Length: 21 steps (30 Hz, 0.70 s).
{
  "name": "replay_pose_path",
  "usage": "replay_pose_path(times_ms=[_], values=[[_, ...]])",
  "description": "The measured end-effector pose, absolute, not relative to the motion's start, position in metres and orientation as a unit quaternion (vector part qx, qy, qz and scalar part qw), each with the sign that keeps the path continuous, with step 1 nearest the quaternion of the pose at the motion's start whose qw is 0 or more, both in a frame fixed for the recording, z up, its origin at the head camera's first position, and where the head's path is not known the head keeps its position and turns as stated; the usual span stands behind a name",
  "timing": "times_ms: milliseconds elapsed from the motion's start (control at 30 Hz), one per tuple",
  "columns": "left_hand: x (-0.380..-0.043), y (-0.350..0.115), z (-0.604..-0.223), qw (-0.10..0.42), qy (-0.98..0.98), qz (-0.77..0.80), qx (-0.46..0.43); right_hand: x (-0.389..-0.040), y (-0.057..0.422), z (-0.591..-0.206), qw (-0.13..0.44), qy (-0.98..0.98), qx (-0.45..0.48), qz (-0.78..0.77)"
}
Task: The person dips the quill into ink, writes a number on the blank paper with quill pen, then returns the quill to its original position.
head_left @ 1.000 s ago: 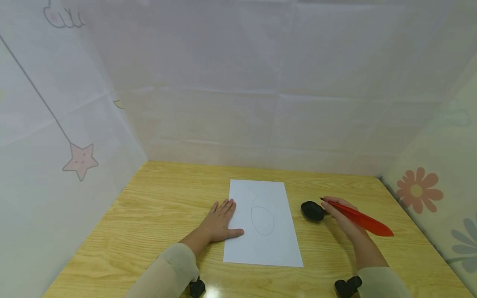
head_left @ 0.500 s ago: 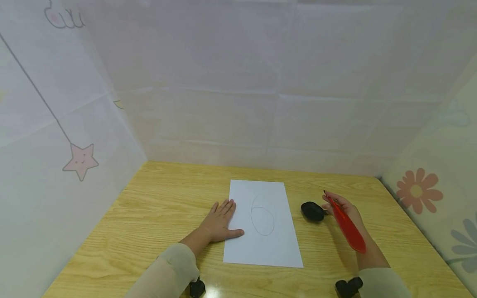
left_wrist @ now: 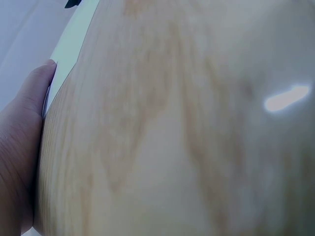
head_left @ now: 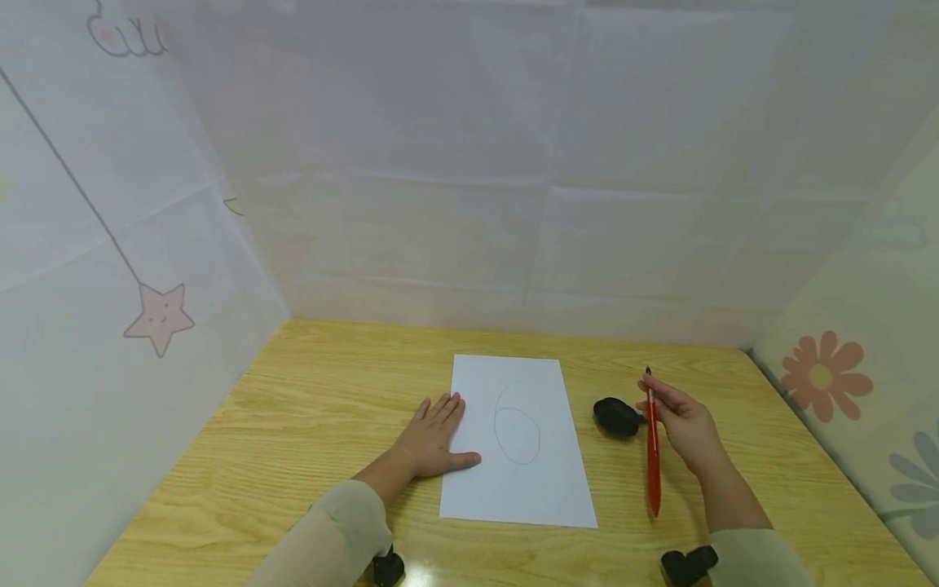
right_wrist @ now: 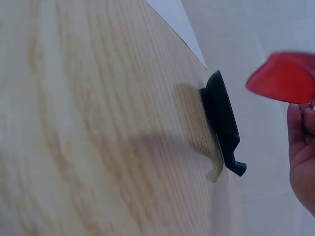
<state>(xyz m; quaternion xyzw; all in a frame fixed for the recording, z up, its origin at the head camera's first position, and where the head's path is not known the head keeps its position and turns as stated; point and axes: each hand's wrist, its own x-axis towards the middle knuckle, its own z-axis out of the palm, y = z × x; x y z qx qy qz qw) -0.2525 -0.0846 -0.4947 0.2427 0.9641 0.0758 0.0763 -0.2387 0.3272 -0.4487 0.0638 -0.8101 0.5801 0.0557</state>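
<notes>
My left hand [head_left: 433, 444] lies with its fingers spread on the left edge of a white sheet of paper [head_left: 513, 497]. A thin pencil-like line shaped like a 6 is drawn on the sheet. In the left wrist view the thumb [left_wrist: 37, 88] rests along the paper's edge. My right hand [head_left: 685, 424], raised above the table on the right, pinches a red feather-shaped pen [head_left: 653, 465] near its dark tip. The tip points away from me and the broad red tail hangs toward me. In the right wrist view that tail [right_wrist: 285, 78] partly hides the fingers.
A black shallow bowl-like object [head_left: 614, 416] with a short bent handle sits between the paper and my right hand. The wooden table [head_left: 330, 383] meets pale printed cloth [head_left: 440, 244] at the back and sides. Black devices are strapped at both wrists.
The red pen has turned in my right fingers, its tail swinging from the right to point toward me, now seen edge-on. My left hand and the paper have stayed still.
</notes>
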Motion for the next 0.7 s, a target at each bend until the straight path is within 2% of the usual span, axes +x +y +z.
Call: replay_pose_path(times_ms=[267,700], values=[[-0.2525,-0.0842,-0.4952,0.076,0.964,0.073,0.244,-0.2339,0.3273,-0.4473,0.036,-0.768,0.052,0.637],[-0.2524,-0.0849,-0.495,0.074,0.964,0.075,0.243,-0.2333,0.3282,-0.4554,0.049,-0.789,0.005,0.613]])
